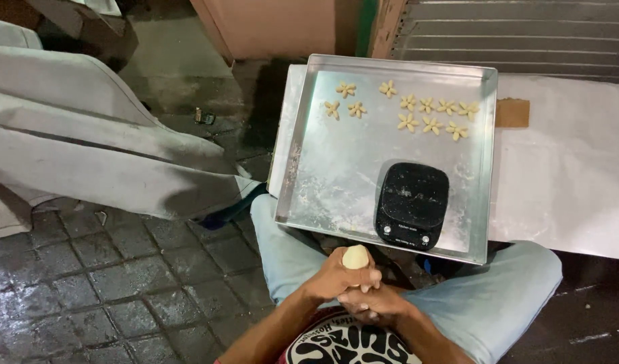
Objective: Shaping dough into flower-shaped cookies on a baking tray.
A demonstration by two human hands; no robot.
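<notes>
Held a pale dough ball (355, 257) at the near middle, between both hands and just near of the tray (309, 168). Left hand (336, 278) wrapped closed about the dough's lower part, fingers curled over it; right hand (373, 303) tucked beneath and against the left, its grip hidden, so could not tell whether closed on the dough or only bracing the other hand. Showed only the dough's rounded top above the fingers; the rest buried in the fists. Seemed slightly taller than wide, long axis roughly upright and tipped toward the tray, though too much covered to be sure.

Forearms cut off by the near edge, along with most of a printed shirt (343, 344). Knees in light trousers (498, 296) spread left and right under the tray's near rim.

Lay on the tray, toward its near right corner, a black scale (412, 204), its display too dark to read. Scattered along the far side, small flower-shaped dough pieces (431, 114): a few at the left, a denser cluster at the right. Dusted with flour across the bare metal. Spread under the tray and out to the right, a white sheet (565, 175). Wet paving (107, 269) on the left, with a grey cloth (74, 135) partly out of view beyond.
</notes>
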